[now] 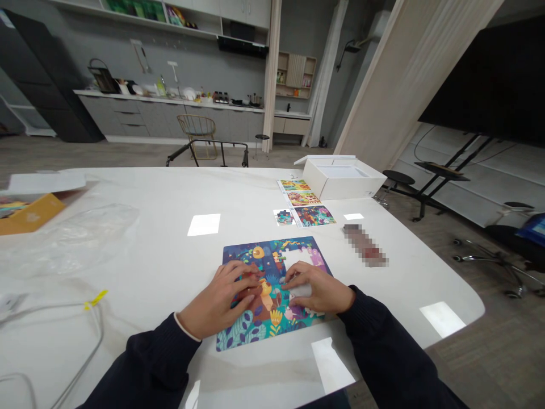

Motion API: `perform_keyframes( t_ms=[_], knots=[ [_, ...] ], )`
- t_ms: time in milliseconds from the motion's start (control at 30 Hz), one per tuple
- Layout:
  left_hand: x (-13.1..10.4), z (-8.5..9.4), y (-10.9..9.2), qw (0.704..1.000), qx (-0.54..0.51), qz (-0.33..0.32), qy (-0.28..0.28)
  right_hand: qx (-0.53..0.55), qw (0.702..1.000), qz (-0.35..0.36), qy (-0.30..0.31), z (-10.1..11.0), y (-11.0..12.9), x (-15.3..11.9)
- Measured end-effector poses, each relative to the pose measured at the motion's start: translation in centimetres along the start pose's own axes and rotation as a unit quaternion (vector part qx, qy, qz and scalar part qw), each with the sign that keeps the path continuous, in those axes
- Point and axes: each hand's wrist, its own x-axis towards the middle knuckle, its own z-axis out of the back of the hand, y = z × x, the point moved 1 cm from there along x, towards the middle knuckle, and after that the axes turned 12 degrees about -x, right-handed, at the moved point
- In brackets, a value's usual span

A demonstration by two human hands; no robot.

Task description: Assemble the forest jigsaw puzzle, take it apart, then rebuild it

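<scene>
A colourful jigsaw puzzle (pixel 251 335) lies flat on the table, showing a night garden scene with plants and characters. Near its upper right is a white gap with jagged piece edges. My left hand (pixel 225 295) rests on the puzzle's left part, fingers spread and palm down. On the right part is my right hand (pixel 313 287), its bent fingertips touching the puzzle around the gap's lower edge. Thumb and index finger are apart, with pale surface between them; no piece shows in them. The hands cover some of the picture.
Picture cards (pixel 315 216) and a small patch of dark puzzle pieces (pixel 284 217) lie beyond the puzzle. Behind them stands an open white box (pixel 344 184). A blurred-out object (pixel 366 247) is to the right. Leftward are clear plastic wrap (pixel 93 233), a yellow box (pixel 32 213) and a white cable (pixel 100 335).
</scene>
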Motion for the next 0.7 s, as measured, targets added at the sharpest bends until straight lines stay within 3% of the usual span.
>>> perform_keyframes(
  t_ms=[700],
  knots=[
    [0.11, 0.00, -0.17, 1.000, -0.002, 0.006, 0.010, -0.019, 1.000, -0.005, -0.014, -0.57, 0.23, 0.29]
  ],
)
